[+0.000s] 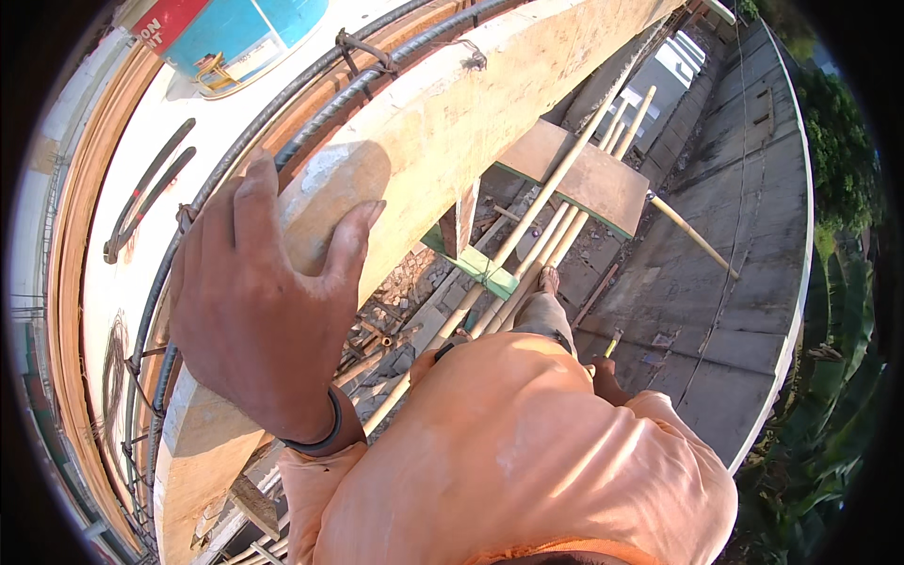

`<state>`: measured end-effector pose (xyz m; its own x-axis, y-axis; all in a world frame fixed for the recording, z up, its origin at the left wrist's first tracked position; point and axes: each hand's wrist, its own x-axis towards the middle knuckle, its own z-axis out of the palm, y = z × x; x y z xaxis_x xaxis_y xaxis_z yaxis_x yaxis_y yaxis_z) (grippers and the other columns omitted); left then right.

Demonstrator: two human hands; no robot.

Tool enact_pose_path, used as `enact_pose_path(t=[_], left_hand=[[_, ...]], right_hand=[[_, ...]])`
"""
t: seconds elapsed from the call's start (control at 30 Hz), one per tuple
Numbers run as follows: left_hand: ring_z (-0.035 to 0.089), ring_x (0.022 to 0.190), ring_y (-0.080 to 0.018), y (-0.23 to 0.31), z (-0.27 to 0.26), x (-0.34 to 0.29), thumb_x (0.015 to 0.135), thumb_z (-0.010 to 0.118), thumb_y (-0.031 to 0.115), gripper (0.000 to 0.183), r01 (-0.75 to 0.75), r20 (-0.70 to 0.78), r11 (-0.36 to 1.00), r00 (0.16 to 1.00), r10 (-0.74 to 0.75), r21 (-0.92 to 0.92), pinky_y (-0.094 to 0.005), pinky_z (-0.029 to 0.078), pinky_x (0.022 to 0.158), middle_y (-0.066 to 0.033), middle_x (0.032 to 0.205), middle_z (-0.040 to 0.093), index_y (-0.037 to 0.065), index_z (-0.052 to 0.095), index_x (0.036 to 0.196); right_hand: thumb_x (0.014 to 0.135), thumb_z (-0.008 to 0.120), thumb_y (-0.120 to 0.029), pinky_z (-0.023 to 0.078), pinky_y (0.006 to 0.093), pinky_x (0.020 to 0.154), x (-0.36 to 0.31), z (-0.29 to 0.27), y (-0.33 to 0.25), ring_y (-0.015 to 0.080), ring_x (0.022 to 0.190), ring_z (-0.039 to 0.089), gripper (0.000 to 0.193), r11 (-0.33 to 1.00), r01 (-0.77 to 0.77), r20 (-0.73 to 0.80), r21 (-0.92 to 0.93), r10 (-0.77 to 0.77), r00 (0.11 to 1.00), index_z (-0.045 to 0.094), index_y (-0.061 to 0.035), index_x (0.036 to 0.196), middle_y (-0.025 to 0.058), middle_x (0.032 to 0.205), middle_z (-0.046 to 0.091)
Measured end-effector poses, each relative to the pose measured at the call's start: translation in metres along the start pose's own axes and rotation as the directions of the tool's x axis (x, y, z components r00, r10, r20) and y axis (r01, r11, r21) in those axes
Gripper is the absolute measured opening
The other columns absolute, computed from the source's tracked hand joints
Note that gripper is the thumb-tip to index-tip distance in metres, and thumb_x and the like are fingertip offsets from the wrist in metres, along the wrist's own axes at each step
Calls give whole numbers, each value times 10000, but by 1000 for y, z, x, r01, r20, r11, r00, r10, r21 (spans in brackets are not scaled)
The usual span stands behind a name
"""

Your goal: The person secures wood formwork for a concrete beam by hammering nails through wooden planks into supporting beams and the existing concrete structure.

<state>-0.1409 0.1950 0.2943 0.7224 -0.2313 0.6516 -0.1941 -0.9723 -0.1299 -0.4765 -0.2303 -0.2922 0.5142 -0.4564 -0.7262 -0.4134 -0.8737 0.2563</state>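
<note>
My left hand (259, 282) lies over the top edge of a long pale formwork board (424, 122). Its fingers reach across to the far side and its thumb presses the near face. Dark steel rebar (325, 118) tied with wire runs along the board, close to those fingers. My right hand (604, 365) is low beside my orange shirt, small and partly hidden by it. A thin yellow thing (614, 341) sticks up from that hand; its kind is too small to make out.
Bamboo poles (556, 235) and a brown plank (589, 179) form a scaffold below, where my bare foot (549, 280) stands. Rubble (414, 292) lies beneath. A grey wall (697, 282) rises on the right. Bent rods (155, 193) and a cut-open blue-and-red container (235, 42) lie beyond the board.
</note>
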Motion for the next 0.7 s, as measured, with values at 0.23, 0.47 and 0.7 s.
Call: enact_pose_path(t=[0.23, 0.47, 0.7], left_hand=[[619, 977, -323, 7, -3, 5, 623, 823, 440, 675, 76, 48, 994, 996, -73, -77, -435, 491, 870, -130, 1037, 654, 58, 642, 1148], [605, 1007, -343, 7, -2, 10, 614, 844, 354, 666, 166, 126, 982, 980, -154, -90, -436, 479, 882, -162, 1058, 645, 29, 626, 1153], [559, 1119, -336, 25, -19, 20, 881, 646, 399, 545, 280, 307, 954, 922, -235, -111, -428, 406, 984, -193, 1199, 587, -15, 577, 1229]], right_hand=[[908, 574, -361, 511, 429, 823, -24, 19, 15, 322, 929, 654, 394, 188, -528, 270, 828, 691, 670, 650, -32, 1111, 161, 1067, 683], [950, 594, -385, 339, 256, 466, 50, -368, 38, 60, 527, 406, 337, 20, 697, -501, 717, 710, 495, 547, -54, 905, -27, 610, 413], [929, 630, -372, 433, 313, 496, -62, -744, 56, 156, 516, 540, 352, 432, 902, -927, 2, 339, -160, 606, -24, 975, 53, 660, 590]])
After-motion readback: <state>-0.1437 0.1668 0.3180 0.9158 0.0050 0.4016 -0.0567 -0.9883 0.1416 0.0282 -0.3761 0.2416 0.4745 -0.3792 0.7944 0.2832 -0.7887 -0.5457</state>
